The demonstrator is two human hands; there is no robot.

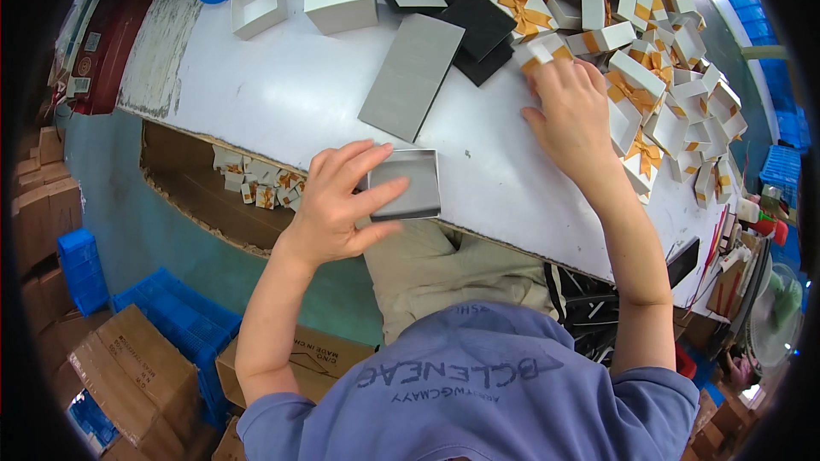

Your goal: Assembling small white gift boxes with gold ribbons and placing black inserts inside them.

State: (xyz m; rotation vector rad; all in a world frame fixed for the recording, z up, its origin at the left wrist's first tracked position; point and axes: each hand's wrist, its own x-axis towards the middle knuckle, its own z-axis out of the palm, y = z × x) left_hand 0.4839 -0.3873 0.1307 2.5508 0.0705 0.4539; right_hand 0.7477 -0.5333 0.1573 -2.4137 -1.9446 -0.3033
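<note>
Your blue shirt (478, 384) is closest, below the table (282, 102). At the table's near edge, your left hand (346, 205) spreads its fingers over the left side of a grey-lined box (418, 181), which opens upward; its long axis seems to run left to right, though your hand hides that end. Your right hand's (568, 111) fingers lie close together at a ribboned white box (540, 51), pointing away from you; whether they pinch it, you cannot tell.
</note>
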